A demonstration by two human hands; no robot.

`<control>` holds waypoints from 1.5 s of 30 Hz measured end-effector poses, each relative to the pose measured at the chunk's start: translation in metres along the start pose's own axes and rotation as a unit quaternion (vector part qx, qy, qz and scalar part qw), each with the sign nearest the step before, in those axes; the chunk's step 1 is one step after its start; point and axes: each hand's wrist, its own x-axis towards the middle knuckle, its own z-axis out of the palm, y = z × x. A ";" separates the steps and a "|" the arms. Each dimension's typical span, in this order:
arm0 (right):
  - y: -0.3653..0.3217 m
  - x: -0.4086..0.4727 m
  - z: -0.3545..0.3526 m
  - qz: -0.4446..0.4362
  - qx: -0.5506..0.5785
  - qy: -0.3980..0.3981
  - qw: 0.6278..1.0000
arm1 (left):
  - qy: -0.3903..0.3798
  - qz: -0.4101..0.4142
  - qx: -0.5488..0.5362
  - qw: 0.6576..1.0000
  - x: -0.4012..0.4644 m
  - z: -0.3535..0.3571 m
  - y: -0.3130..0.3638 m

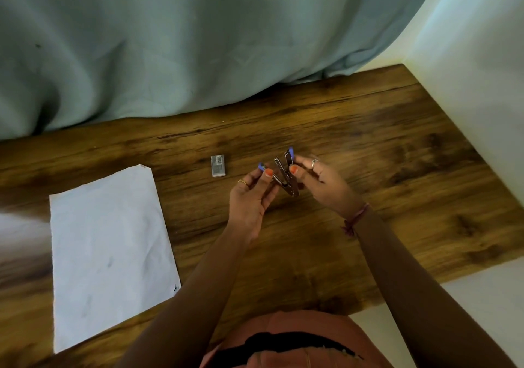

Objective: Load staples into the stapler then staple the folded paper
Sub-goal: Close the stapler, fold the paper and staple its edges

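Note:
A small metal stapler (pixel 285 176) with blue plastic ends is held above the middle of the wooden table, swung open in a V. My left hand (pixel 253 197) pinches its lower arm near one blue tip. My right hand (pixel 320 182) holds the raised top arm by the other blue tip. A small grey box of staples (pixel 218 165) lies flat on the table just left of my hands. The folded white paper (pixel 110 251) lies flat at the left, apart from both hands.
The wooden table (pixel 368 146) ends at the right and front right over a pale floor. A grey-blue curtain (pixel 170 41) hangs along the far edge. A white wall (pixel 482 84) stands at the right.

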 end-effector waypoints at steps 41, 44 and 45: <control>0.019 -0.013 0.018 0.188 0.398 -0.090 0.893 | -0.059 0.086 0.380 0.919 -0.013 -0.010 -0.003; 0.022 -0.013 0.028 0.188 0.386 -0.086 0.899 | 0.003 0.145 0.500 0.854 -0.010 -0.022 -0.005; 0.023 -0.014 0.031 0.192 0.382 -0.083 0.900 | 0.016 0.163 0.524 0.836 -0.010 -0.028 -0.006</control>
